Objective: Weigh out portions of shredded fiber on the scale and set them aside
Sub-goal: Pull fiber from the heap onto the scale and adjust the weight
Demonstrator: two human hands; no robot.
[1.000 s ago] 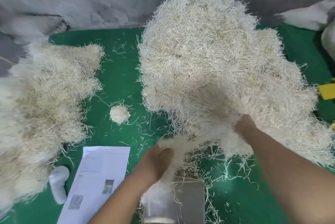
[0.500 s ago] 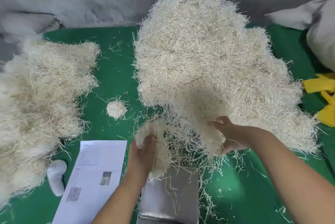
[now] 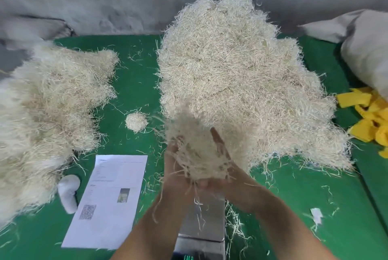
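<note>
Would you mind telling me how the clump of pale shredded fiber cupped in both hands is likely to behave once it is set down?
The clump of pale shredded fiber probably sheds easily: loose strands dangle below the left hand and right hand. It looks light and springy, given its airy tangle. It likely settles without rolling on the steel scale platform.

Scale half hidden behind hands and fiber clump, display cut off at bottom edge. Left pile blurred, cropped. Sheet print illegible. White object unclear, perhaps a glove.
</note>
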